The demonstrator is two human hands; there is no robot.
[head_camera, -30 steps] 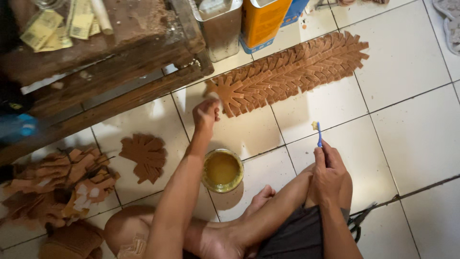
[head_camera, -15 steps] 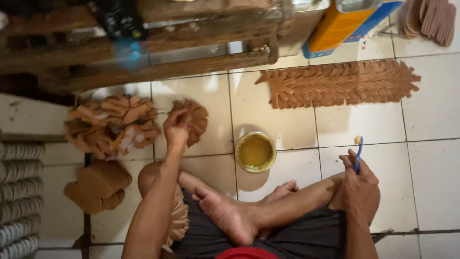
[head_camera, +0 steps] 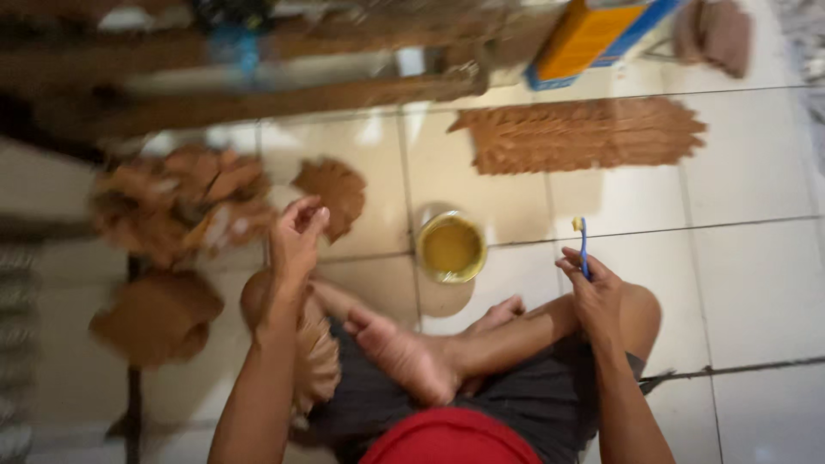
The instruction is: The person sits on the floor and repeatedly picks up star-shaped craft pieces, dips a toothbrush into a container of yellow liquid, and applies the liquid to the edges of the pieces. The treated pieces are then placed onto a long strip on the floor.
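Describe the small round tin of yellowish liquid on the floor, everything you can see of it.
The tin is a small, shallow, round container, seemingly metal, with a pale rim. It stands upright and open on the white tiled floor, nearly full of a murky yellow-olive liquid. It sits in front of the seated person's crossed legs, between the left hand and the right hand, which holds a blue brush. Nothing touches it. The image is somewhat blurred.

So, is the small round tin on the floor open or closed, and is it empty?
Open and not empty. The round tin stands upright with no lid on it, and yellowish liquid fills it nearly to the rim.
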